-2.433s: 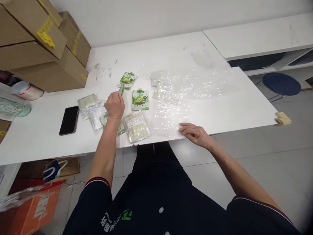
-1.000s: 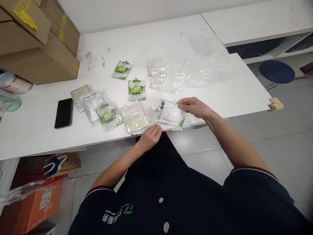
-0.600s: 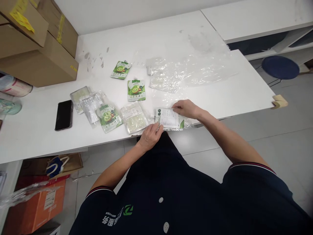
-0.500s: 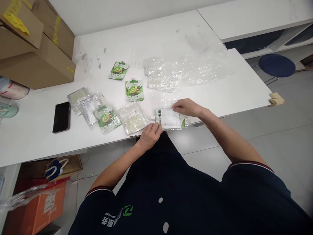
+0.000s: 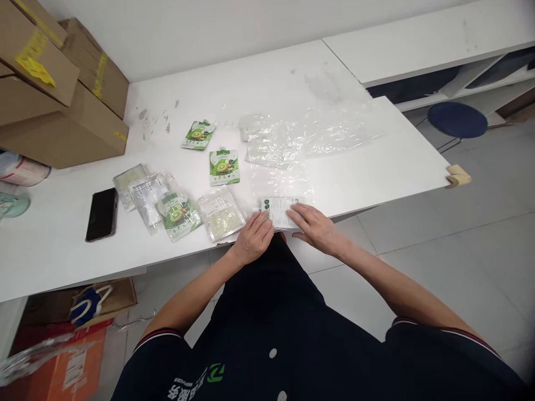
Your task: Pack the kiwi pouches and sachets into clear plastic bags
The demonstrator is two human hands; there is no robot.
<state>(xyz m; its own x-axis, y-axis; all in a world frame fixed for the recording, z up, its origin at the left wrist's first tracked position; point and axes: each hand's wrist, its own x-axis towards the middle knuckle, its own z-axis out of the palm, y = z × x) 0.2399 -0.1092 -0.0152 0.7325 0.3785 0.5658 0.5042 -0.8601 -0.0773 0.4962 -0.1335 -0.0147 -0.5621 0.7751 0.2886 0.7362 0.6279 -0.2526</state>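
Observation:
A white printed spouted pouch (image 5: 279, 210) lies label side up at the table's front edge, with clear plastic film around it. My left hand (image 5: 253, 238) is closed on its left, spout end, thumb hidden. Across its right end my right hand (image 5: 314, 225) lies with fingers stretched out and a little apart. Just left of my left hand rests a bagged pouch with a pale back (image 5: 221, 214). Beyond the hands a clear plastic bag (image 5: 288, 142) spreads over the table. A green kiwi-print pouch (image 5: 224, 167) lies behind to the left, another kiwi pouch (image 5: 198, 135) farther back.
On the left are a bagged kiwi pouch (image 5: 179, 214), silvery packets (image 5: 148, 192) and a black phone (image 5: 101, 214). Cardboard boxes (image 5: 62, 117) are stacked at the far left. A blue stool (image 5: 457, 120) stands beyond the table's right end, whose corner has a tan guard (image 5: 458, 175).
My right hand has gone from holding the pouch's far right edge to lying flat on its right part. My left hand stays at the spout end. The camera view has shifted slightly.

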